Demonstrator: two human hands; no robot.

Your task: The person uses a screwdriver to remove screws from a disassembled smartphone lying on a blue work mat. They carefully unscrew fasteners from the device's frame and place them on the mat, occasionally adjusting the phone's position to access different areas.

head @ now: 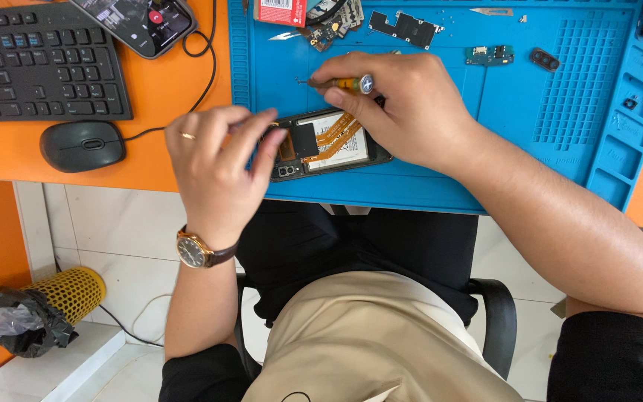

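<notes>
Blue silicone, ridged and walled with small compartments, makes up the work mat (440,160) on the orange surface (165,89). From the head view, an opened phone (329,145) with its back off lies near the mat's front edge, showing orange ribbon cables and a pale battery. The left hand (213,167) (ring on one finger, wristwatch (193,251) below) has its grip pinched narrow at the phone's camera end, fingertips touching the frame. The right hand (403,108) rests over the phone's far side, its grip closed around a small screwdriver (344,83) with a yellow-green handle, tip pointing left. Loose circuit parts (403,28) lie at the mat's back edge. Left of the mat sit a black keyboard (39,63), a mouse (82,145) and a second phone (143,24).
</notes>
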